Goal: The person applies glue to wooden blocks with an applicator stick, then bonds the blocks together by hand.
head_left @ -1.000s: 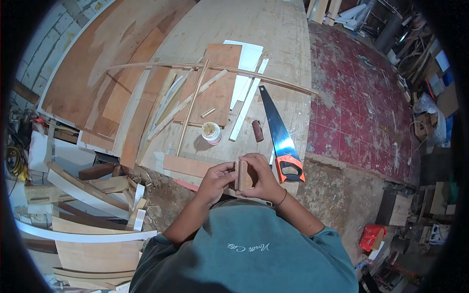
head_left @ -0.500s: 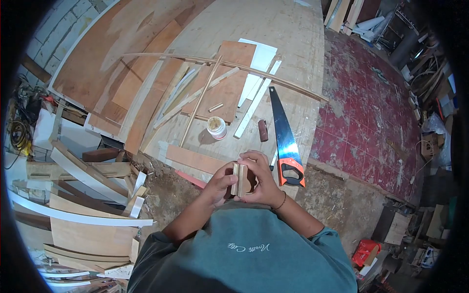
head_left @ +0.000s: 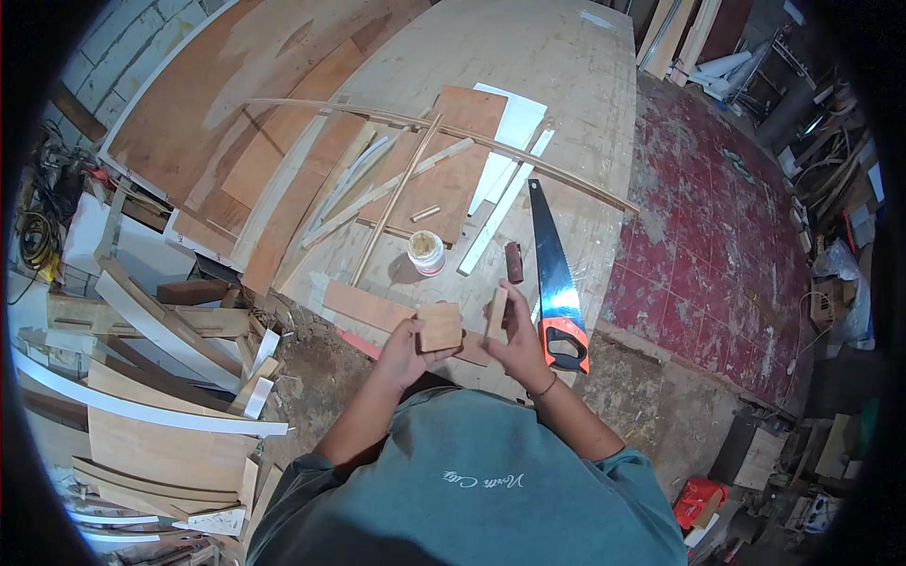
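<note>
My left hand (head_left: pixel 402 357) grips a small square wooden block (head_left: pixel 440 327), its broad face turned up. Apart from it on the right, my right hand (head_left: pixel 521 345) holds a thin wooden piece (head_left: pixel 496 313) on edge between thumb and fingers. Both pieces are above the near edge of the worktable. Just beyond them stands an open white jar (head_left: pixel 427 255) with tan stuff inside. A rolled piece of brown sandpaper (head_left: pixel 513 262) lies past my right hand. To the right of that hand rests a handsaw (head_left: pixel 557 274) with an orange and black handle.
Wooden strips (head_left: pixel 396 193), a reddish-brown board (head_left: pixel 472 118) and white strips (head_left: pixel 507 203) lie on the plywood tabletop (head_left: pixel 576 113). A long thin strip (head_left: pixel 557 170) crosses them. Curved offcuts (head_left: pixel 160 396) are piled on the left. A red tiled floor (head_left: pixel 708 255) extends on the right.
The pieces held together between my hands are now apart. My left hand has the square block turned face up, and my right hand has moved right with the thin piece.
</note>
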### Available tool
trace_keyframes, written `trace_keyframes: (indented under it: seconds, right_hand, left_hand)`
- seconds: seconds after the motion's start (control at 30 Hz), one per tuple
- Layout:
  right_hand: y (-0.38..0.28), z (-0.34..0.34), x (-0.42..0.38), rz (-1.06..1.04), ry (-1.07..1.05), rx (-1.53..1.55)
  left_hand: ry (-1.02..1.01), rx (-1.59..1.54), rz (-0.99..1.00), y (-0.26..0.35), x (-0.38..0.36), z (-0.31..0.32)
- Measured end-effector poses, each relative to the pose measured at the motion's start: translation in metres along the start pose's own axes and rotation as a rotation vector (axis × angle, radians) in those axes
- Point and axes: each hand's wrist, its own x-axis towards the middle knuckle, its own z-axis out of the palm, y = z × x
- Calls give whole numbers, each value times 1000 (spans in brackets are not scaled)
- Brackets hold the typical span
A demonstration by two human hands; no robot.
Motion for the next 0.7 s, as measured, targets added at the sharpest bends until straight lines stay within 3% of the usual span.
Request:
trace_keyframes:
  seconds: [0.03, 0.07, 0.1, 0.17, 0.3, 0.4, 0.47, 0.53, 0.7]
  right_hand:
    - [2, 1, 2, 263, 28, 357]
    - [3, -1, 5, 384, 25, 448]
    - [6, -1, 7, 385, 28, 444]
    - [19, 3, 11, 547, 53, 648]
    - [33, 20, 20, 607, 66, 748]
    - [41, 37, 24, 600, 125, 644]
    - [50, 48, 29, 613, 157, 613]
    - [53, 64, 36, 689, 219, 546]
    - [82, 98, 52, 638, 210, 492]
  left_hand:
    - [-27, -152, -66, 3, 6, -18]
    - [16, -90, -53, 4, 13, -34]
    - [14, -93, -56, 7, 20, -50]
    - [125, 194, -69, 14, 34, -79]
    - [250, 286, -89, 23, 58, -127]
    - [374, 244, -149, 29, 76, -164]
    - [425, 427, -193, 32, 88, -191]
    - [383, 463, -188, 45, 93, -193]
    - [295, 586, -87, 60, 121, -214]
